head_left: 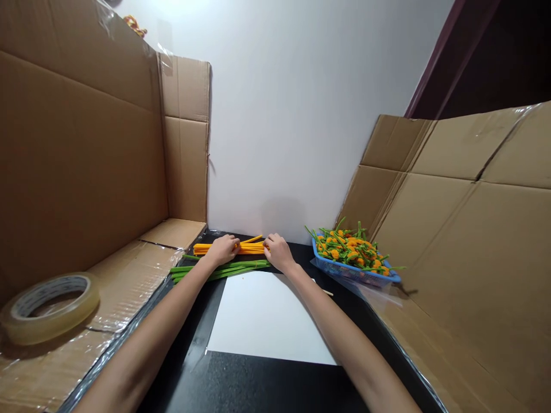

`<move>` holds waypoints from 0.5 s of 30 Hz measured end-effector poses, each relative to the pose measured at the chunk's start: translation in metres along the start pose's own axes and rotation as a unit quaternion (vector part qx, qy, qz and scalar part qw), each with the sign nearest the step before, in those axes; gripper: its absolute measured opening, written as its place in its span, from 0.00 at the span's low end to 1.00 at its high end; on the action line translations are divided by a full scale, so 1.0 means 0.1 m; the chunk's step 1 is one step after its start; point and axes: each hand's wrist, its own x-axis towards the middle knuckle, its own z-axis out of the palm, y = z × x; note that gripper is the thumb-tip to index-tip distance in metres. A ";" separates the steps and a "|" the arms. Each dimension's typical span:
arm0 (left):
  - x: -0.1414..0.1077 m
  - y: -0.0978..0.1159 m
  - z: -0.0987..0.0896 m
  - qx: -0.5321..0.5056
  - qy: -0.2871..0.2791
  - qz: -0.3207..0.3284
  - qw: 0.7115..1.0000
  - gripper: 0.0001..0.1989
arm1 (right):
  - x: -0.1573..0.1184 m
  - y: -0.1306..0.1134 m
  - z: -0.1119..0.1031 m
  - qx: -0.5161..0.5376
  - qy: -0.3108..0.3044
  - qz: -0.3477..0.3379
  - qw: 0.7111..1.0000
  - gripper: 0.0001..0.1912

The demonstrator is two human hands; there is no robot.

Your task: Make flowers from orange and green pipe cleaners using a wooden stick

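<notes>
A bundle of orange pipe cleaners (251, 248) lies across the far end of the black table, close to the wall. My left hand (224, 250) is closed over the bundle left of its middle. At the bundle's right end, my right hand (278, 252) has its fingers curled on the tips. One orange stem sticks out at a slant above the others. Just nearer to me lie several green pipe cleaners (232, 269), partly hidden under my left forearm. A white sheet (267, 321) rests between my arms.
At the right, a blue basket (340, 269) is heaped with orange flowers on green stems. A thin pale stick (328, 292) lies beside my right forearm. A roll of clear tape (51, 307) sits on cardboard at the left. Cardboard walls (86, 143) flank both sides.
</notes>
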 end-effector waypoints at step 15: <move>-0.06 -0.22 -0.13 0.038 -0.040 -0.064 0.996 0.13 | -0.01 0.24 -0.76 0.015 0.024 0.085 0.996 0.11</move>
